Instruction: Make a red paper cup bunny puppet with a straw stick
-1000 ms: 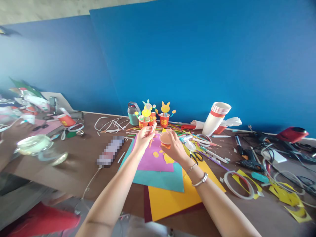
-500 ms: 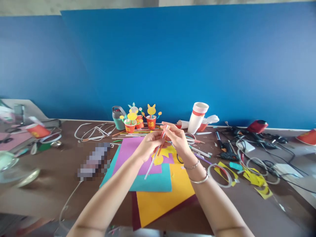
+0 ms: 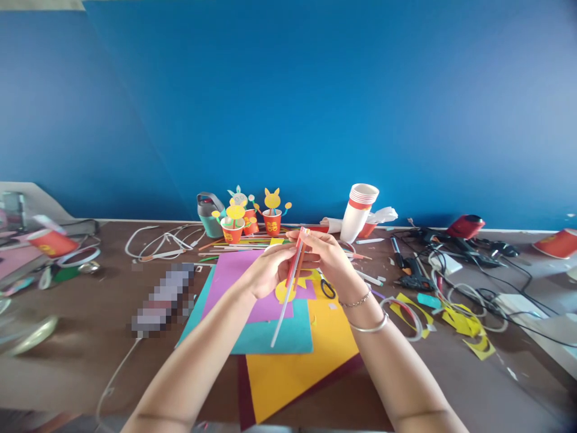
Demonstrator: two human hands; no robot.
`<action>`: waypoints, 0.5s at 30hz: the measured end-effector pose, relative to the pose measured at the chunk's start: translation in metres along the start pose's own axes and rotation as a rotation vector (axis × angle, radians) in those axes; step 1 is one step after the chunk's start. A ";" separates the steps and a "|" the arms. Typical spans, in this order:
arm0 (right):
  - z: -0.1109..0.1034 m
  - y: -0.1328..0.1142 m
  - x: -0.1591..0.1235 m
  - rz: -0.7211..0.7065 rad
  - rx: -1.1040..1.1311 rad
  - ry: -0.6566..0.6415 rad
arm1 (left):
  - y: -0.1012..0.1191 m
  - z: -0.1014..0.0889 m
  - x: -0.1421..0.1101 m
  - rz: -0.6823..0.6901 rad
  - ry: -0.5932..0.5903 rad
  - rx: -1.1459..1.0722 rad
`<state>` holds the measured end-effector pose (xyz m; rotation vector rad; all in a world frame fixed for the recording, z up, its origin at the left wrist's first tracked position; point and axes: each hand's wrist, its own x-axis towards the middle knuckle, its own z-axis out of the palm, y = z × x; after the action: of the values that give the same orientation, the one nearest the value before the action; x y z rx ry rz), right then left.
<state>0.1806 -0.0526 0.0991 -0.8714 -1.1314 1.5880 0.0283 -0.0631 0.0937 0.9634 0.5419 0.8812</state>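
though part-hidden, scissors (image 3: pixel 331 296) beside right hand (image 3: pixel 323 251)

Brought left hand (image 3: pixel 269 266) and right hand (image 3: pixel 328 255) together on a red piece (image 3: pixel 295 258), held apart a second ago. Tipped a pale stick (image 3: pixel 280 319) steeper than half a second ago. Swung rightward in view, gaining a red cup (image 3: pixel 558 243) at far right, losing a co-worker's hand at left.

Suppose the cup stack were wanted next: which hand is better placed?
Likely the right hand: the cup stack is beyond it, to the right; the left hand is farther off. Both seem to hold a straw, though.
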 end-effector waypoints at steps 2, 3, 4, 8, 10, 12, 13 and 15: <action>-0.001 0.000 0.000 -0.002 -0.011 -0.016 | 0.001 -0.001 0.000 -0.003 -0.005 0.019; -0.002 0.000 0.001 -0.014 -0.017 -0.027 | 0.001 -0.001 0.001 0.001 -0.003 0.028; -0.003 0.001 0.001 -0.034 -0.021 -0.040 | 0.001 0.000 0.001 0.006 -0.001 0.033; -0.006 0.001 0.001 -0.098 -0.029 -0.091 | 0.001 0.002 -0.001 0.022 0.010 0.030; -0.007 0.002 0.000 -0.121 -0.047 -0.093 | 0.000 0.003 -0.001 0.019 0.016 0.026; -0.006 0.002 -0.001 -0.144 -0.075 -0.087 | -0.001 0.004 -0.001 0.025 0.020 0.025; -0.006 0.002 -0.001 -0.152 -0.085 -0.083 | -0.002 0.004 -0.001 0.033 0.020 0.027; -0.005 0.002 0.000 -0.168 -0.095 -0.076 | -0.003 0.004 0.000 0.047 0.024 0.035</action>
<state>0.1847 -0.0513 0.0958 -0.7612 -1.3083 1.4492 0.0326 -0.0664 0.0928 1.0015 0.5586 0.9288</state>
